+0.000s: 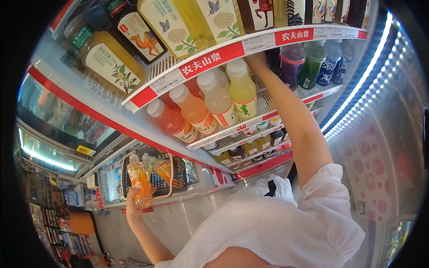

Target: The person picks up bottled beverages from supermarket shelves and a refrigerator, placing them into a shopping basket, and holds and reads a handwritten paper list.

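My left hand (pixel 133 205) grips a bottle of orange drink (pixel 142 187), tilted in front of a black mesh shopping basket (pixel 172 172). Inside the basket lie more bottles, one of them an orange drink (pixel 163 170). My right arm reaches up into the drinks cooler, and my right hand (pixel 257 63) is partly under the upper shelf edge. Its fingers are hidden there, so what they touch cannot be seen. Just left of it stands a yellow drink bottle (pixel 243 92) with a white cap. To its right is a purple drink bottle (pixel 292 65).
The upper shelf edge (pixel 214 62), with red and white label strips, carries large tea bottles (pixel 112 63). Pink, orange and white drinks (pixel 192 110) fill the shelf beneath. A chest freezer (pixel 201 187) supports the basket. The cooler's glass door (pixel 372 160) stands at the right.
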`<state>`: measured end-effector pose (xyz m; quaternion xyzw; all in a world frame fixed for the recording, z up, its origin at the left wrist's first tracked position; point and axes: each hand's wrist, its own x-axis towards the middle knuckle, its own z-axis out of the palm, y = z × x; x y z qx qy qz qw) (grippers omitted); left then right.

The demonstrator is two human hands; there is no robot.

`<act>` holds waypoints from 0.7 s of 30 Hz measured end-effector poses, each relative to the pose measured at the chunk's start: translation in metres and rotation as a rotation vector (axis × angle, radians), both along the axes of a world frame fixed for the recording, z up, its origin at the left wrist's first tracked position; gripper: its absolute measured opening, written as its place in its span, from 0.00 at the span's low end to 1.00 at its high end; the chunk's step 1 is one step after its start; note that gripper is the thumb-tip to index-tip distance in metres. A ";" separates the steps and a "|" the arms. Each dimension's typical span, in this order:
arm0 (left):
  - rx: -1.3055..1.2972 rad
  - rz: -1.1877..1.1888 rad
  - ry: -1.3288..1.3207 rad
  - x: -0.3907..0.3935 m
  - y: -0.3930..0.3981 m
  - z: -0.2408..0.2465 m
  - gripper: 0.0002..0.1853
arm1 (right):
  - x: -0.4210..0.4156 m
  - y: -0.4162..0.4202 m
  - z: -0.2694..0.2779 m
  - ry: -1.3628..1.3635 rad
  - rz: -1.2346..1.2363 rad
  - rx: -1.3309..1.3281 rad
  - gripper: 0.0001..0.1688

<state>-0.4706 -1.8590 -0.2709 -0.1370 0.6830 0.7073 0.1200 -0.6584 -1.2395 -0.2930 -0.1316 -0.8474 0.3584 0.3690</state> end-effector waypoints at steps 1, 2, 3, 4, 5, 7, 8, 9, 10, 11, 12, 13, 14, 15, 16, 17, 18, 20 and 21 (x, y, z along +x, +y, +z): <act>-0.002 -0.002 0.122 0.014 0.017 0.009 0.30 | 0.014 -0.005 0.005 -0.035 -0.045 -0.075 0.34; 0.068 -0.021 0.206 0.027 0.035 0.017 0.34 | 0.037 -0.016 0.010 -0.044 -0.114 -0.135 0.34; 0.126 -0.092 0.241 0.039 0.048 0.025 0.36 | 0.061 -0.028 0.015 -0.049 -0.180 -0.192 0.34; 0.189 -0.166 0.276 0.048 0.060 0.031 0.38 | 0.093 -0.036 0.014 0.096 -0.107 -0.175 0.35; 0.255 -0.238 0.307 0.057 0.073 0.034 0.39 | 0.130 -0.048 0.013 0.237 -0.031 -0.154 0.35; 0.277 -0.306 0.377 0.067 0.104 0.027 0.42 | 0.209 -0.105 0.035 0.365 0.112 -0.264 0.37; 0.352 -0.283 0.362 0.064 0.130 0.020 0.42 | 0.235 -0.123 0.031 0.397 0.189 -0.226 0.37; 0.370 -0.322 0.419 0.061 0.149 0.023 0.41 | 0.256 -0.140 0.033 0.446 0.275 -0.210 0.38; 0.391 -0.379 0.481 0.054 0.167 0.023 0.40 | 0.274 -0.156 0.040 0.340 0.429 -0.291 0.40; 0.332 -0.426 0.517 0.053 0.182 0.024 0.38 | 0.287 -0.169 0.049 0.233 0.578 -0.368 0.43; 0.277 -0.469 0.555 0.052 0.196 0.022 0.37 | 0.292 -0.178 0.055 0.192 0.698 -0.410 0.45; 0.209 -0.619 0.624 0.055 0.211 0.018 0.37 | 0.296 -0.186 0.061 0.138 0.822 -0.447 0.46; 0.139 -0.768 0.691 0.058 0.226 0.016 0.37 | 0.299 -0.188 0.067 0.081 0.946 -0.483 0.48; -0.057 -0.882 0.965 0.057 0.237 0.017 0.38 | 0.301 -0.187 0.073 -0.011 0.932 -0.483 0.49; -0.257 -0.985 1.229 0.059 0.249 0.019 0.39 | 0.306 -0.183 0.078 -0.112 0.910 -0.481 0.51; -0.255 -0.862 1.122 0.065 0.263 0.021 0.38 | 0.310 -0.178 0.080 -0.212 0.887 -0.479 0.52; -0.252 -0.739 1.021 0.071 0.278 0.025 0.38 | 0.308 -0.164 0.058 -0.124 0.757 -0.232 0.53; -0.256 -0.613 0.947 0.074 0.285 0.028 0.37 | 0.301 -0.141 0.035 0.082 0.523 -0.122 0.44; -0.263 -0.599 0.983 0.071 0.281 0.028 0.35 | 0.290 -0.132 0.044 0.258 0.433 -0.157 0.42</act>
